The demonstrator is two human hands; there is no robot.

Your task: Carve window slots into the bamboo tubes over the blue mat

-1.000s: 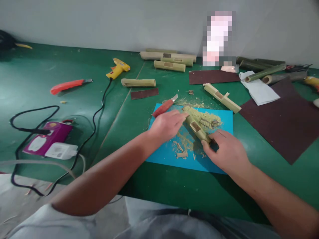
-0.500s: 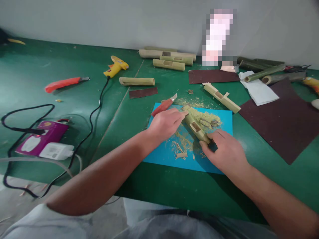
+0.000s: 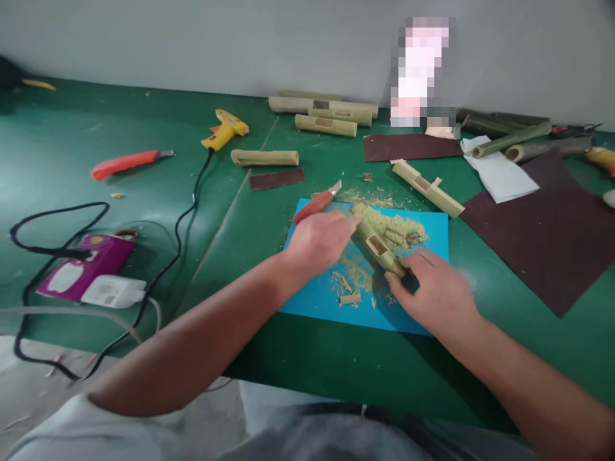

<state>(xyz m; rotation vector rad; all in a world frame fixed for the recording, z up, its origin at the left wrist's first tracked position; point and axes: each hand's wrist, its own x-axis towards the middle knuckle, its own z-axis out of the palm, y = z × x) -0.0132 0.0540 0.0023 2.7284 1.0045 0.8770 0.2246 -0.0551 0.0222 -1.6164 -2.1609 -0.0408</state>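
Note:
A bamboo tube [image 3: 382, 253] with a rectangular opening cut in its side lies slantwise between my hands, over a blue sheet [image 3: 312, 304]. Its lower end is gripped between the thumb and fingers of my right hand [image 3: 435, 285]. At the upper end my left hand [image 3: 324, 240] is closed, its fingertips against the tube's left edge; whether they also hold something small is hidden. A red-handled knife [image 3: 317, 206] rests just behind my left hand, blade pointing away. Pale green shavings and dust [image 3: 401, 225] are heaped beside the tube.
A cut bamboo tube [image 3: 427, 189] lies right of the blue sheet, beside dark brown sheets [image 3: 552, 237]. More bamboo pieces [image 3: 327, 125] lie along the wall. At left are a yellow glue gun [image 3: 225, 130], a red cutter [image 3: 127, 164] and a purple power strip [image 3: 96, 262] with cables.
My left fingertips have shifted very slightly along the tube's edge. The tube and my right hand stay in place. The view has moved a little.

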